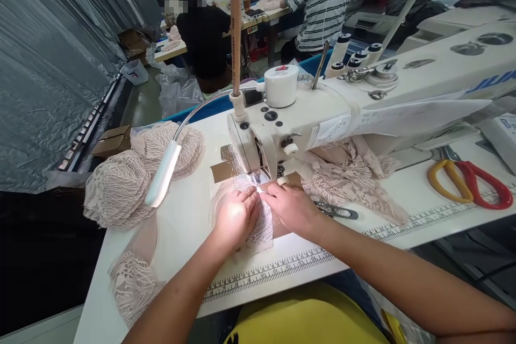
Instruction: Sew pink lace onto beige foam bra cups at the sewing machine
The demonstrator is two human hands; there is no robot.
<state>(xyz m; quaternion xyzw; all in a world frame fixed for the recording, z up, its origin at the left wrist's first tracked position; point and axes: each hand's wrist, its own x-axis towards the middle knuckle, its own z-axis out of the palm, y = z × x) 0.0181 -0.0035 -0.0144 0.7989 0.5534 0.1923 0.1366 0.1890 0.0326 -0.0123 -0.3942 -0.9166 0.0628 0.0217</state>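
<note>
Near edge: A black-marked ruler strip [266,275] is laid along the front of the white tabletop [189,250].
Left hand: The cloth is touched by the bare left hand [237,214], its fingers bunched close together; whether a fold is pinched cannot be told.
Right hand: The bare right hand [293,208] is placed opposite, thumb and fingers angled narrowly toward the left fingertips; any grip cannot be told.
Worked cloth: A pale pink lace piece [262,232] is spread beneath the hands, its far end set at the brightly lit metal presser foot [255,178].
Right side: Grey metal snips [342,212] are left near the right wrist; scissors with yellow and red handles [470,180] are laid farther off.
Left side: Stacked beige lace pieces [119,188] are overhung by a slim white lamp head [163,174].
Machine: The work is overhung by a white sewing machine [322,97].
Beyond: Two people, in a black top [203,43] and a striped shirt [326,5], are seen at other tables.
</note>
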